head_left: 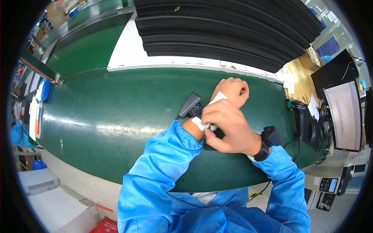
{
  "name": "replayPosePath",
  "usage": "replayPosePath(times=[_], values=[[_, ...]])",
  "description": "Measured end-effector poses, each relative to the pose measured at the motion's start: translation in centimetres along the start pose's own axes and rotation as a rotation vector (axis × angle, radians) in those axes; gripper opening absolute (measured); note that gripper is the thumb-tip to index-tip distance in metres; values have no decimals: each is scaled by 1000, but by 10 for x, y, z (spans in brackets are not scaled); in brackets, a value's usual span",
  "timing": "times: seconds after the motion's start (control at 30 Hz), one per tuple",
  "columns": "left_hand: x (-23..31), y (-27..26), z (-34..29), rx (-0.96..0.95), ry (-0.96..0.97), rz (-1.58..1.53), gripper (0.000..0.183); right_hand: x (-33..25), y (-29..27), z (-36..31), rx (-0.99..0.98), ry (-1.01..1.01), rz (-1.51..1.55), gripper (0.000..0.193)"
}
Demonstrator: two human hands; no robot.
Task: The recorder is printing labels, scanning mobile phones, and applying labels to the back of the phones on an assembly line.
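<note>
My left hand (232,91) lies over the green bench top, its fingers curled into a loose fist with nothing seen in them. Across my left wrist reaches my right hand (230,130), slightly blurred, with thumb and fingers pinched on a crumpled white strip (199,123) against the skin. Another white piece (218,97) shows between the two hands; whether it joins the strip is hidden. A black boxy device (190,105) sits at the far side of my left wrist. My right wrist wears a black band with a similar black device (271,136).
A tall stack of black sheets (221,31) stands on a white board (128,50) along the far edge of the green bench (105,101). To the right are a handheld scanner (297,110), a monitor (342,114), cables and a cardboard box (310,59).
</note>
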State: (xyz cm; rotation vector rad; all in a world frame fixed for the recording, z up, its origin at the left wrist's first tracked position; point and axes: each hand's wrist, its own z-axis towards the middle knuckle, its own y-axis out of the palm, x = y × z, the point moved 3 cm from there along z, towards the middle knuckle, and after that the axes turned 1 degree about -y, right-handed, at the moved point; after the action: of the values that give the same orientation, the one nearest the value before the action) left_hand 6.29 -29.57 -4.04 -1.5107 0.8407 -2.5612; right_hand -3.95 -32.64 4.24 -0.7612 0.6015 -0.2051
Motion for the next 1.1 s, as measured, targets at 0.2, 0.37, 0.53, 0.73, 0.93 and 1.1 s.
replayPosePath(times=[0.2, 0.37, 0.53, 0.73, 0.93, 1.1], values=[[12, 28, -29, -115, 115, 181, 12, 25, -54, 8, -79, 236, -19, 23], [32, 51, -47, -272, 190, 208, 12, 31, -55, -1, -515, 313, 192, 15], [35, 46, -53, -307, 202, 209, 12, 29, -56, -6, -547, 340, 313, 12], [38, 43, -57, -338, 205, 205, 12, 25, -50, -10, -555, 338, 203, 10], [37, 40, -57, -358, 208, 198, 12, 27, -46, -14, -512, 366, 145, 10], [38, 29, -54, -373, 199, 210, 12, 29, -47, -10, -439, 360, 178, 14]])
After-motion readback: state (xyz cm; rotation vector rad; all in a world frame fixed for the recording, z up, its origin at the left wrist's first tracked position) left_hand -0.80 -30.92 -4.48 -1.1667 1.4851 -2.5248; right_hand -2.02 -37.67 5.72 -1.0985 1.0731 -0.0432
